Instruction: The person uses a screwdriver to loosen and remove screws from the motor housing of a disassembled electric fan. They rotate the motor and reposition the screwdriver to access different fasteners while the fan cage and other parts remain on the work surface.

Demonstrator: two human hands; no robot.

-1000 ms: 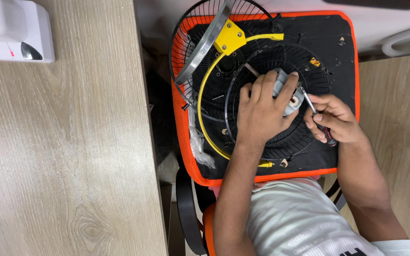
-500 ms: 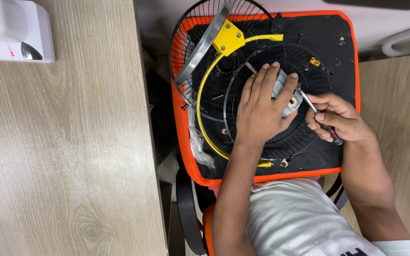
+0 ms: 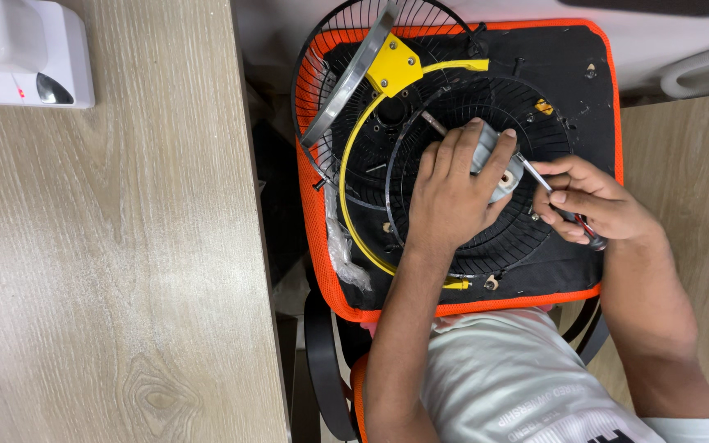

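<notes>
A black wire fan grille (image 3: 486,123) lies on a black, orange-edged seat cushion (image 3: 568,57). My left hand (image 3: 453,197) lies over the grille's middle, fingers wrapped on a grey fan motor (image 3: 490,160). My right hand (image 3: 592,205) grips a screwdriver (image 3: 535,176) with a red handle, its shaft slanting up-left to the motor. A yellow ring with a yellow bracket (image 3: 394,64) curves round the grille's left side. A second wire guard with a silver rim (image 3: 346,82) leans at the upper left.
A wooden table (image 3: 108,262) fills the left half, with a white device (image 3: 22,53) at its top left corner. Small screws (image 3: 490,283) lie on the cushion's near edge. Clear plastic (image 3: 342,250) hangs at the cushion's left side. A white curved bar (image 3: 707,74) is at the upper right.
My right hand has shifted slightly with the screwdriver, turning at the motor. My left hand stays on the motor.
</notes>
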